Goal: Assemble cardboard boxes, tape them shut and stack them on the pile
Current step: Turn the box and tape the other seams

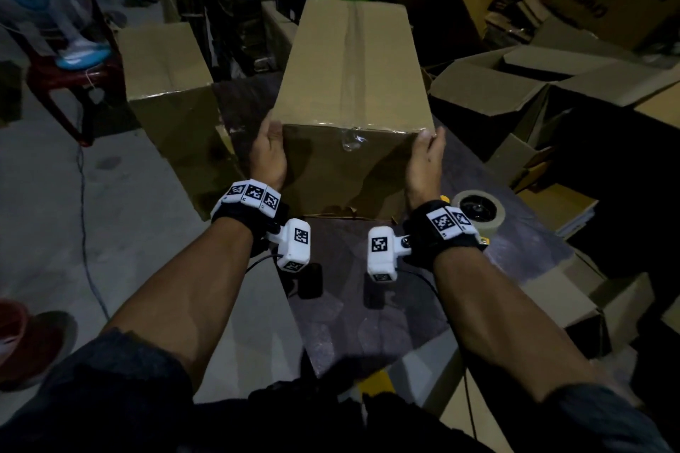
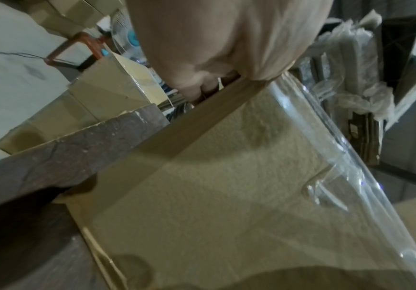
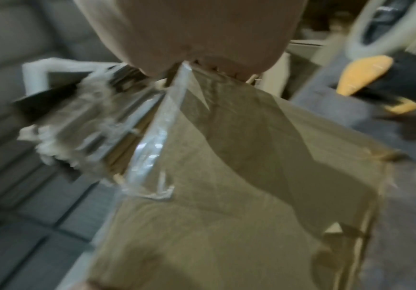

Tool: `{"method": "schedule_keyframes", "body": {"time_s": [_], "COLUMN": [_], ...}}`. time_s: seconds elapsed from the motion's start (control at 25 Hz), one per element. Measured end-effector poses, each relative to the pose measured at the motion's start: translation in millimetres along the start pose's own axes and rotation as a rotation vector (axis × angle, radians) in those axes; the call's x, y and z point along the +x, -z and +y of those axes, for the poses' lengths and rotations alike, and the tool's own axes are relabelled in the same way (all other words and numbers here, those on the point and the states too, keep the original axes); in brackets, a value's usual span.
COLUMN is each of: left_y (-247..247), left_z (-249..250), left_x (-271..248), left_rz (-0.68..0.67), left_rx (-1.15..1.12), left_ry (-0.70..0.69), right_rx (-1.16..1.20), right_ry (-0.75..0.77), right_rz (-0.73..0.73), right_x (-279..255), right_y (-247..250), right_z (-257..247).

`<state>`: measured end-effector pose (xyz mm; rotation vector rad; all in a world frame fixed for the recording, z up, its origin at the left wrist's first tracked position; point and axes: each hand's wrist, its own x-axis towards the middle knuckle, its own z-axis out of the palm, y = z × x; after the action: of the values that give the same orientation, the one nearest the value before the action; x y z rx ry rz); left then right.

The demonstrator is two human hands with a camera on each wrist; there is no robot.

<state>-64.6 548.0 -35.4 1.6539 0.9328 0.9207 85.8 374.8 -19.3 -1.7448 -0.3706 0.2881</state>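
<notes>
Head view: from above, facing forward and down over both forearms; takes in the box (image 1: 349, 85), table (image 1: 368, 305), tape roll (image 1: 478, 211) and floor. Wide field, moderate distance.

Left wrist view: sits under the left hand (image 2: 226, 39), looks along the palm, very near the box (image 2: 214, 186) face; table edge (image 2: 65, 157) at left, fan (image 2: 127, 39) beyond.

Right wrist view: under the right hand (image 3: 201, 29), same close range on the box (image 3: 251, 176); blurred. Tape roll (image 3: 365, 35) at upper right.

Shared: all three views show the box's near face and its clear tape (image 2: 325, 157). Both wrist views also catch the plastic-wrapped bundle (image 3: 90, 127) behind.
</notes>
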Motion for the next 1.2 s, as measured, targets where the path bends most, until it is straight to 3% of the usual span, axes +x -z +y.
{"method": "schedule_keyframes", "body": {"time_s": [0.2, 0.36, 0.52, 0.72, 0.88, 0.96, 1.08, 1.2], "left_y": [7, 13, 14, 5, 11, 11, -4, -22], "left_z": [-11, -9, -4, -2, -3, 0, 8, 18], "left_x": [2, 3, 1, 0, 0, -8, -16, -21], "left_rz": [-0.127, -0.119, -0.196, -0.048, -0.102, -0.118, -0.011, 0.107], "left_rx": [0.05, 0.189, 0.222, 0.259, 0.23, 0.161, 0.213, 0.337], "left_ry": [-0.047, -0.088, 0.012, 0.036, 0.049, -0.004, -0.179, -0.159], "right_rx": [-0.117, -0.167, -0.298, -0.472, -0.486, -0.384, -0.333, -0.453], "right_ry": [0.01, 0.021, 0.091, 0.156, 0.183, 0.138, 0.136, 0.119], "right_rz": [0.034, 0.036, 0.011, 0.101, 0.065, 0.043, 0.079, 0.179], "right_x": [3, 9, 13, 13, 13, 2, -13, -17], "right_y": [6, 8, 15, 9, 17, 9, -17, -41], "right_z": [-1, 3, -3, -3, 1, -2, -9, -16]}}
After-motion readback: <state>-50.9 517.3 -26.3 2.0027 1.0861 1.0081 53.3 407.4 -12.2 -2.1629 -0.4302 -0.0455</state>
